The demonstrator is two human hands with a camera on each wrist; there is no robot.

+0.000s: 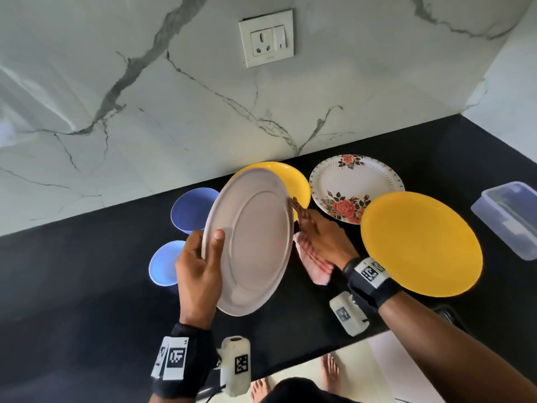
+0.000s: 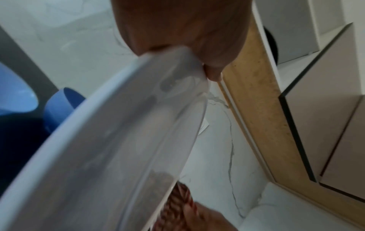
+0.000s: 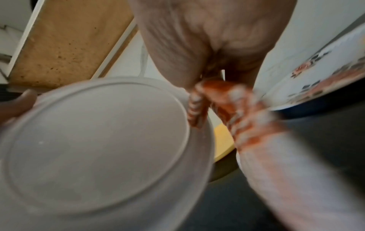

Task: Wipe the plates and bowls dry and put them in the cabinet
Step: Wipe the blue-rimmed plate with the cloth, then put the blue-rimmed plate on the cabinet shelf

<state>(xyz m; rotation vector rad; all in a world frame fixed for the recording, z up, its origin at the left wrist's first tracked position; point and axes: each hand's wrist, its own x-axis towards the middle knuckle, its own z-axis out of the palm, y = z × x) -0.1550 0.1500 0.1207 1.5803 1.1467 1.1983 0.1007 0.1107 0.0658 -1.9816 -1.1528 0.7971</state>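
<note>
My left hand [image 1: 200,257] grips the left rim of a pale grey plate [image 1: 252,242], held tilted on edge above the black counter [image 1: 87,271], its underside toward me. Thumb lies on the near face. My right hand [image 1: 316,231] holds a red-and-white striped cloth [image 1: 315,263] against the plate's right rim, fingers reaching behind it. The right wrist view shows the plate [image 3: 94,148] with the cloth [image 3: 247,118] at its edge. In the left wrist view the plate [image 2: 110,148] fills the middle.
On the counter lie two yellow plates [image 1: 421,242] [image 1: 296,181], a rose-patterned plate [image 1: 354,184], and two blue bowls [image 1: 191,210] [image 1: 164,263]. A clear lidded box [image 1: 511,216] sits at the right. A wall socket [image 1: 267,37] is above. Cabinet fronts [image 2: 326,109] show overhead.
</note>
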